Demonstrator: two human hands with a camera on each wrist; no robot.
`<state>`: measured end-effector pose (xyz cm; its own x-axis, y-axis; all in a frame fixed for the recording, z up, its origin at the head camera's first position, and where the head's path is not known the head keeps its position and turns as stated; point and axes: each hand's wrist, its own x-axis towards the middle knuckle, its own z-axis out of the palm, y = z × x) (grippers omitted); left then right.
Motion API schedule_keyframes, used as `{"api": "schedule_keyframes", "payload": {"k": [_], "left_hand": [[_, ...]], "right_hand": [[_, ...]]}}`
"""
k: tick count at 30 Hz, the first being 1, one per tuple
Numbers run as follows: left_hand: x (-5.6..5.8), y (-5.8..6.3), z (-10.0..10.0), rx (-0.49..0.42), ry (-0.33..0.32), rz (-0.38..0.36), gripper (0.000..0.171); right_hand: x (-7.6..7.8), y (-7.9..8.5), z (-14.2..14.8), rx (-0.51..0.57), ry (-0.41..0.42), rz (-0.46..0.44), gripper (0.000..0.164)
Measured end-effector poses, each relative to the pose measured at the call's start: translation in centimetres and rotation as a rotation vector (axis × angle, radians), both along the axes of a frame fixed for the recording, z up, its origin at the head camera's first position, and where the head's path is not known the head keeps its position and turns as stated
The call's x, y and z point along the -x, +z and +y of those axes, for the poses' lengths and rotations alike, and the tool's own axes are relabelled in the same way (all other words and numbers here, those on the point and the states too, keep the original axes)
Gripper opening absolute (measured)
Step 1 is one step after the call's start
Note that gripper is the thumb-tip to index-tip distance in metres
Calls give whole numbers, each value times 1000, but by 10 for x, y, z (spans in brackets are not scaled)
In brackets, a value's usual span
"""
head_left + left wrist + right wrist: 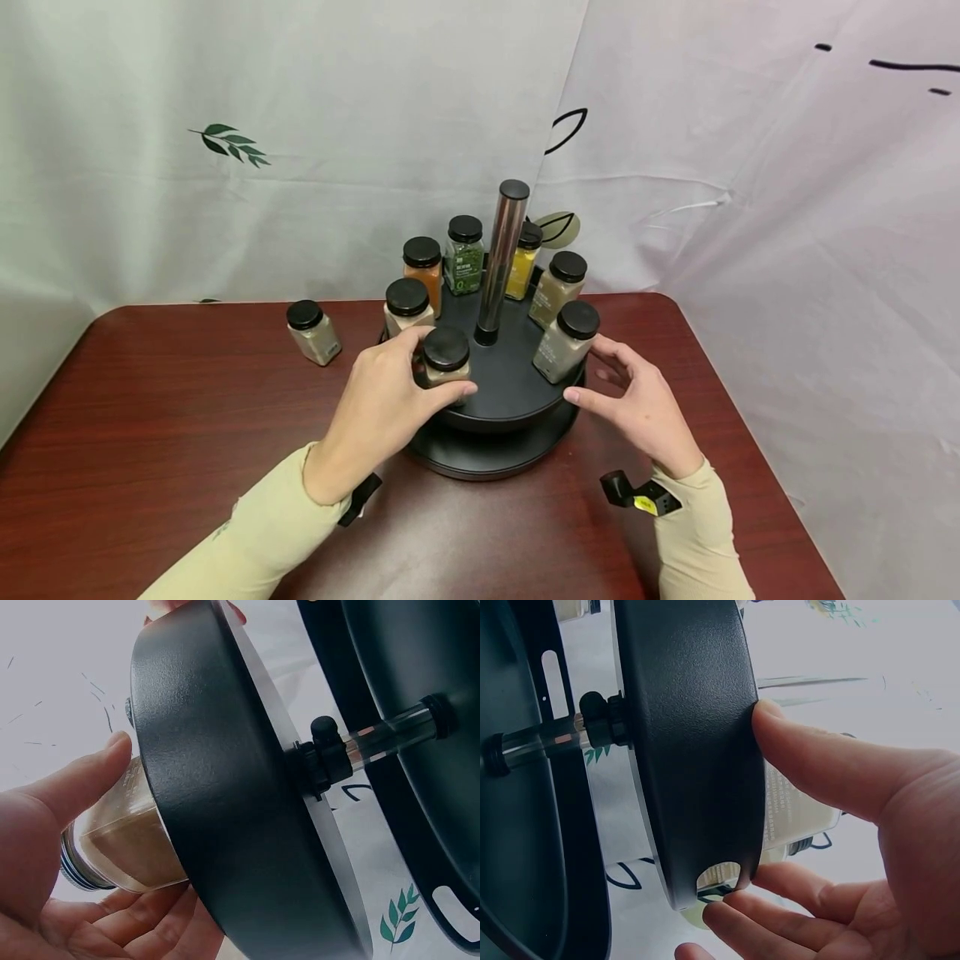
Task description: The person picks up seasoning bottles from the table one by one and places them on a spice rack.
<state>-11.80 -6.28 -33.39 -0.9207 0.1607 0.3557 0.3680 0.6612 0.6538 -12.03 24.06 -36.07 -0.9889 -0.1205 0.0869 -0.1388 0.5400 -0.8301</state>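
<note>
Near the front of the black two-tier rack's upper tray (498, 392), my left hand (386, 387) holds a spice jar (447, 354) with a black lid. Its thumb lies along one side of the jar and its fingers curl round the other, as the jar (135, 847) shows in the left wrist view. My right hand (633, 404) is at the tray's right side, thumb and fingers spread apart. In the right wrist view its thumb (817, 754) and fingertips touch the tray rim (697, 735) beside an oval cutout. A pale-powder jar (566, 343) stands right by those fingers.
Around the central post (504, 258) stand more jars, among them orange (423, 271), green (464, 257) and yellow (522, 265) ones. The lower tray (480, 462) juts out below. A separate jar (313, 333) sits on the table (187, 433) to the left. A white curtain (337, 150) hangs behind.
</note>
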Motion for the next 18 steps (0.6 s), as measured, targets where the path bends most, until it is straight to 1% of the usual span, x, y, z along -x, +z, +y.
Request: {"api": "schedule_keyframes", "payload": {"k": [5,10,15,18], "left_hand": [[0,1,1,8,10,-26,71],[-2,0,-1,8,4,-24,75],[-4,-1,-7,1,-4,-10,77],[-7,0,-13,-2,3,26,78]], "right_hand": [[0,1,0,-21,2,7,73],[1,0,1,-56,15,41,72],[2,-1,2,-58,17,70,63],[3,-2,3,-38,10,74,60]]}}
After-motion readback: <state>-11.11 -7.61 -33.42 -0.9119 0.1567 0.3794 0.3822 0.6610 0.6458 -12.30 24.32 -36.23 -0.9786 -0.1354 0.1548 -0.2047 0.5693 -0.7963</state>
